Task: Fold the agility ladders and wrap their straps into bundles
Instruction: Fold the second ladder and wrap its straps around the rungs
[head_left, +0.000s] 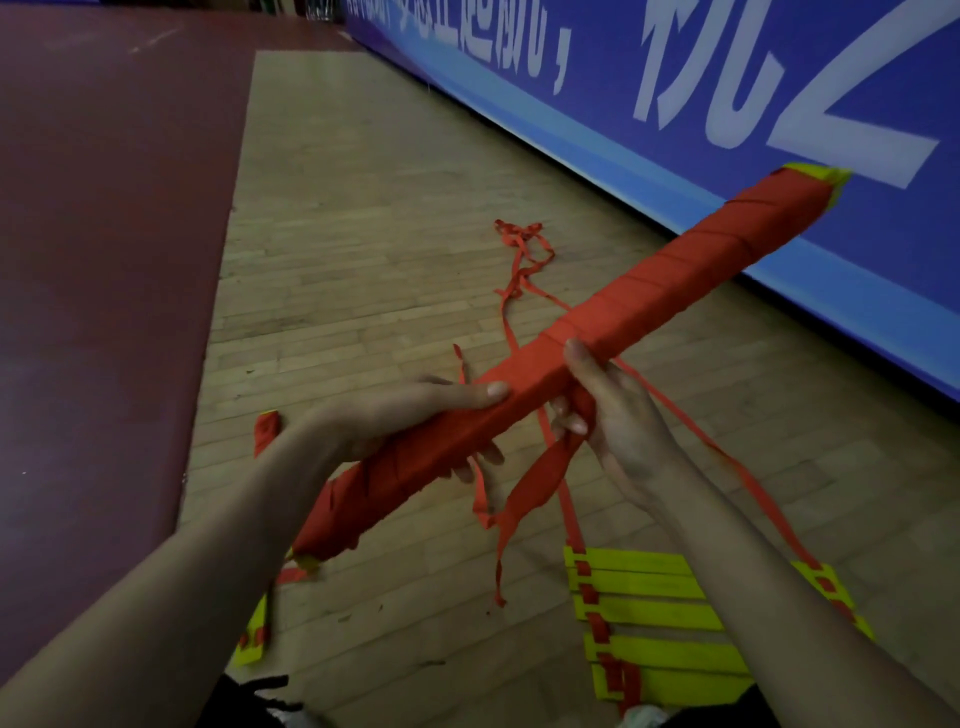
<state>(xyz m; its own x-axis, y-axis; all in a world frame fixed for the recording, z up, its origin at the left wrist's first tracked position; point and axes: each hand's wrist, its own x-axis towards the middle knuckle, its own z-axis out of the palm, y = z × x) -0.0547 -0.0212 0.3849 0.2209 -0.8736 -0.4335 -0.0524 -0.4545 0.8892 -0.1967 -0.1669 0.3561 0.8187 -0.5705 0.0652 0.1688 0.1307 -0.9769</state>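
Tension matters: left hand (395, 415) curls round the wrapped bundle (675, 280) while right hand (623, 431) pinches the loose strap (540, 478), which is best pulled taut, overlapping each turn.

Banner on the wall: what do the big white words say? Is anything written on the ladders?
Banner: white Chinese characters and a comma, cut off and too blurred to read.
Bundle: no writing.
Ladder: no writing.
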